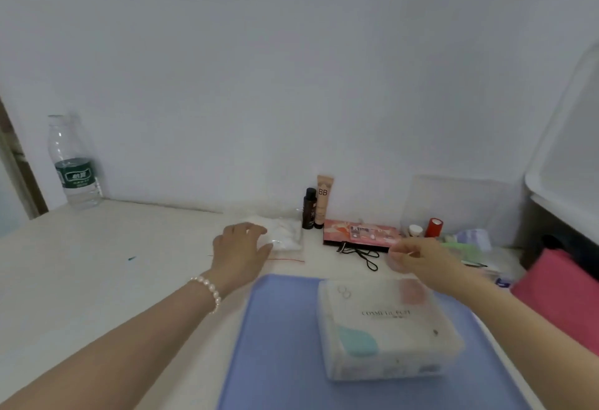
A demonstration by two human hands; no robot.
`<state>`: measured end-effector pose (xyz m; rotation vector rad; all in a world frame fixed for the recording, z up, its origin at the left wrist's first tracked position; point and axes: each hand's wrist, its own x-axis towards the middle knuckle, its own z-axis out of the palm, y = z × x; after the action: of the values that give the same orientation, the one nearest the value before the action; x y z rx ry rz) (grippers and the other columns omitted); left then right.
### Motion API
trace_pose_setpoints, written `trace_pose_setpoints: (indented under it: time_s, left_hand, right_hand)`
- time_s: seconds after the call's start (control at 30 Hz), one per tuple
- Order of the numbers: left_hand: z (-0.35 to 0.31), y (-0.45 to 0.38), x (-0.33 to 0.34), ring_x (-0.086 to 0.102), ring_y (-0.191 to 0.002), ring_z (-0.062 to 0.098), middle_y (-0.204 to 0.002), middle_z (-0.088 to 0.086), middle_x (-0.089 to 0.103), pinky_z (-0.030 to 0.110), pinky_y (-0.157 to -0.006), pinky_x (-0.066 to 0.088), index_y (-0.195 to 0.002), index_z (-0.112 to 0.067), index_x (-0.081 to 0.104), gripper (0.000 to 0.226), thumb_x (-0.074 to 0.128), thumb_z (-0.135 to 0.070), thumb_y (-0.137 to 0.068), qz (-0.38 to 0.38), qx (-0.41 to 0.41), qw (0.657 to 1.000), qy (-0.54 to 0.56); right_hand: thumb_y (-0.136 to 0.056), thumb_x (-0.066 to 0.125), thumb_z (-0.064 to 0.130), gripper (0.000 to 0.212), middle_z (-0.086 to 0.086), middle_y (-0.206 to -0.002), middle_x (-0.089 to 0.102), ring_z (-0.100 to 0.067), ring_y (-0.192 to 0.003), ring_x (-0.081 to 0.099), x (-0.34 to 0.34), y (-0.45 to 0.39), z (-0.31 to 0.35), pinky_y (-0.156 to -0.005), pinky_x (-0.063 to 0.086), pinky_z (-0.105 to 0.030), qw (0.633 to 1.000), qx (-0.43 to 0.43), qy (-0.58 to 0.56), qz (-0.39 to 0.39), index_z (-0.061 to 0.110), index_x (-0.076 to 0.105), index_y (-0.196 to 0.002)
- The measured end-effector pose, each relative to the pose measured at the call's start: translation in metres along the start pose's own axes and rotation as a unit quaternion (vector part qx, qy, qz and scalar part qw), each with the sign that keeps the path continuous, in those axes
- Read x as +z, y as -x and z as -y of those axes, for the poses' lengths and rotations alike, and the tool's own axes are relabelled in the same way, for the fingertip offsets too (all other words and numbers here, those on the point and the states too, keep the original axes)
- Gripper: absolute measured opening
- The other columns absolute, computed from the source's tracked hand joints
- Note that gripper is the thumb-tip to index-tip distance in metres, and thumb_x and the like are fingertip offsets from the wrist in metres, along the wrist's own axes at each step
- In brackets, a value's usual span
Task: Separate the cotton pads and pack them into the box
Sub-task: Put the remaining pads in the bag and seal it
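Observation:
A clear plastic bag of white cotton pads [288, 234] lies near the wall. My left hand [241, 247], with a pearl bracelet on its wrist, reaches over the bag's left edge, and its loosely bent fingers touch the bag. My right hand [424, 259] hovers beyond the box and pinches a thin, round, pale pad [396, 260] between thumb and fingers. The translucent cosmetic puff box [389, 328] sits on a blue mat [275, 345] in front of me; whether its lid is on is unclear.
Behind the box are a pink palette [359, 234], a black cord [364, 255], a dark bottle [309, 208], a BB tube [322, 200] and a red cap [433, 227]. A water bottle [76, 163] stands far left. Pink cloth [564, 299] and packets clutter the right.

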<state>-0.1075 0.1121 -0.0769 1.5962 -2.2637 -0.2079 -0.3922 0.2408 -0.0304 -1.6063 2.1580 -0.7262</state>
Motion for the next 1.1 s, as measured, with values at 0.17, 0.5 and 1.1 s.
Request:
trace_pose_setpoints:
  time_s: [0.17,0.5,1.1]
  left_hand:
    - [-0.055,0.078,-0.003,0.026,-0.141,0.018,-0.152,-0.003,0.029,0.030,-0.114,0.019,-0.146,-0.023,0.027,0.056,0.037,-0.046,-0.097,0.178,0.031,0.955,0.237]
    - [-0.070,0.130,0.016,0.041,-0.127,0.007,-0.143,-0.011,0.041,0.016,-0.101,0.025,-0.145,-0.027,0.026,0.047,0.034,-0.037,-0.100,0.163,0.007,0.929,0.332]
    - [-0.026,0.072,-0.004,0.024,-0.142,0.029,-0.155,0.010,0.022,0.031,-0.112,0.018,-0.151,-0.021,0.002,0.059,0.021,-0.045,-0.100,0.160,-0.121,0.953,0.228]
  right_hand:
    - [-0.093,0.051,0.036,0.045,-0.005,-0.137,0.051,-0.023,-0.122,0.049,-0.003,0.050,-0.032,-0.101,0.037,-0.034,0.995,0.091,-0.023,-0.019,0.014,0.050,-0.131]
    - [-0.085,0.056,0.052,0.079,0.006,-0.140,0.042,-0.020,-0.124,0.046,0.054,0.105,-0.018,-0.101,0.037,-0.030,0.984,0.089,-0.155,0.015,0.022,0.017,-0.147]
    - [-0.065,0.064,0.067,0.106,0.007,-0.132,0.053,-0.024,-0.117,0.052,0.097,0.050,0.032,-0.098,0.041,-0.047,0.991,0.075,-0.100,0.036,0.036,0.001,-0.143]
